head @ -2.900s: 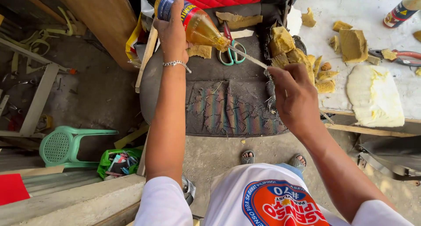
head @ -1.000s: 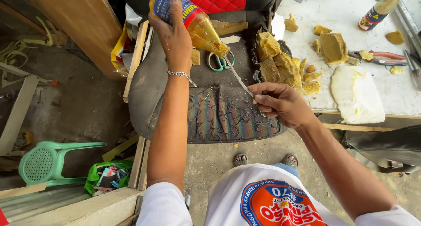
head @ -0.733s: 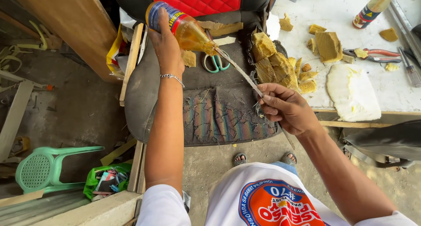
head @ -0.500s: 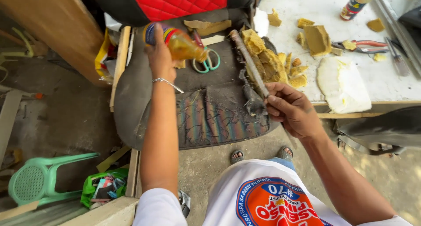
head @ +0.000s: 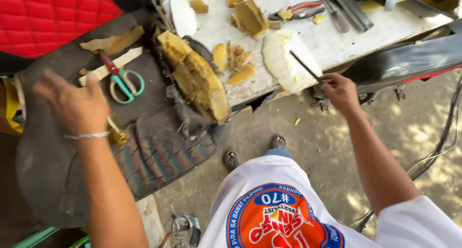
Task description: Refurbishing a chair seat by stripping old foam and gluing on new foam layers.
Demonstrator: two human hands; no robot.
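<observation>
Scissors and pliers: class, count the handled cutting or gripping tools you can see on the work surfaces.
2: green-handled scissors on the dark seat cover beyond the left hand; red-handled pliers on the white table. Others may be hidden.

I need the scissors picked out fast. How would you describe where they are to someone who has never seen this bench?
Start from the big dark seat cover spread below the red quilted cushion. On its upper part, just right of the blurred left hand, lie the scissors. They alone have teal loop handles; the pliers on the white table have red grips.
</observation>
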